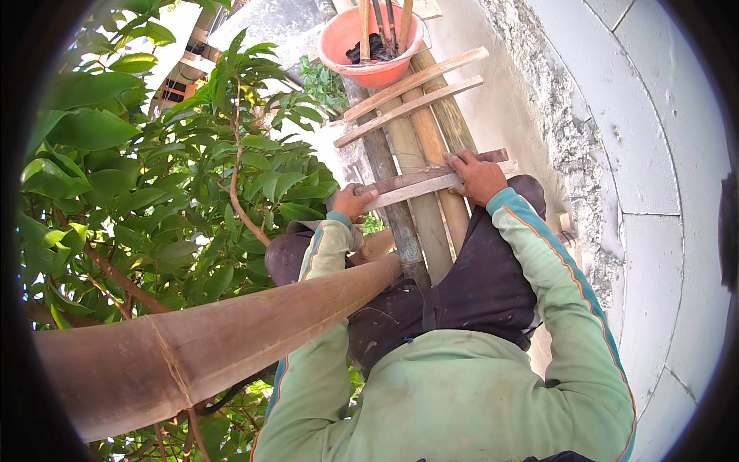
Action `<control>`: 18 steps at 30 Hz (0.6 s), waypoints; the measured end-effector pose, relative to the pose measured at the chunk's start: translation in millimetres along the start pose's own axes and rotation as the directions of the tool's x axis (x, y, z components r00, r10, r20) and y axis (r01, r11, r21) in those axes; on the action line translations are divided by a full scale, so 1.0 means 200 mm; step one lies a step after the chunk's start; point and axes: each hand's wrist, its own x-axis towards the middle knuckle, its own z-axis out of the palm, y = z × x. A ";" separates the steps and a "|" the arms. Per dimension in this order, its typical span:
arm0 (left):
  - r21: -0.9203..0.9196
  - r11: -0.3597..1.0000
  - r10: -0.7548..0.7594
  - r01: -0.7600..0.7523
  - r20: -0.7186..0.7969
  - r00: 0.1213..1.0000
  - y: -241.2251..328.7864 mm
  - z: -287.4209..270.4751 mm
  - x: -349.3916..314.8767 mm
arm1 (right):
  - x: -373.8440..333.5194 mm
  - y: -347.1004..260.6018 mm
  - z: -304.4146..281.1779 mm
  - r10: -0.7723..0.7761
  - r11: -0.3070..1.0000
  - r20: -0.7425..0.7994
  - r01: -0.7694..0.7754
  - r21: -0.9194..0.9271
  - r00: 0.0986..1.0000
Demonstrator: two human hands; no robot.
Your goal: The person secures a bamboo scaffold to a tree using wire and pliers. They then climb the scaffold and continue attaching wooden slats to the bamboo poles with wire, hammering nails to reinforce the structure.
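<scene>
The left fingers [360, 198] are curled firmly on one end of two paired wooden slats [413, 189], the right fingers [459, 162] near the other, likely steadying them crosswise over the bamboo poles [406, 144] below; beyond the fingers, two crosspieces [416, 84] lie before a pink tub [381, 75].

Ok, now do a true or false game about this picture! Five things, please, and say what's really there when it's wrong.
1. The left hand and right hand hold wooden slats. True.
2. The thick bamboo pole comes in from the picture's right edge. False: it comes in from the left.
3. Long handles stick up out of the bucket. True.
4. The bucket is dark blue. False: it is pinkish-orange.
5. Green leaves fill much of the left side. True.
</scene>
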 end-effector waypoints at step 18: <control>0.091 0.996 0.011 -0.018 0.077 0.997 0.03 0.12 -0.03 | -0.07 -0.05 0.14 0.131 0.991 -0.066 -0.130 0.016 0.989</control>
